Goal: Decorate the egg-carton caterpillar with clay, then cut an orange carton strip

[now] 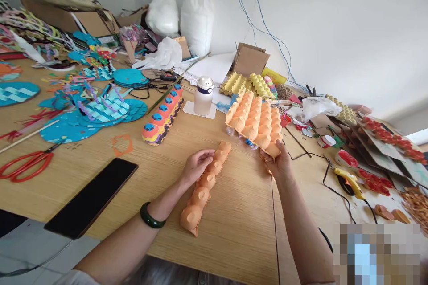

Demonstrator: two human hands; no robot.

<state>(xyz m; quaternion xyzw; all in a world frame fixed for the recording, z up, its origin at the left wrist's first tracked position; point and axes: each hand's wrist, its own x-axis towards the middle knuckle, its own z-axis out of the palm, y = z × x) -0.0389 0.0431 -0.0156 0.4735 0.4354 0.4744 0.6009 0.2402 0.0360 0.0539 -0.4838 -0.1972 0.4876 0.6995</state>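
Note:
A strip of orange egg carton (pixel 209 181) lies lengthwise on the table, its row of cups facing up. My left hand (pixel 197 165) rests against the left side of its far end, fingers loosely bent and not wrapped round it. Farther right, my right hand (pixel 280 164) grips the near corner of a larger orange egg tray (pixel 256 120), which is tilted with its peaks upward. Part of another orange piece shows under the right hand. Left of the strip sits a painted carton strip (pixel 162 116) in orange, yellow and purple with blue spots.
A white-lidded jar (pixel 203 95) stands behind the strip. A black phone (pixel 92 196) and red-handled scissors (pixel 28 164) lie at left, near blue decorated discs (pixel 103 111). Yellow egg trays (pixel 237 83) are at the back. A yellow glue gun (pixel 349 181) with its cord lies right.

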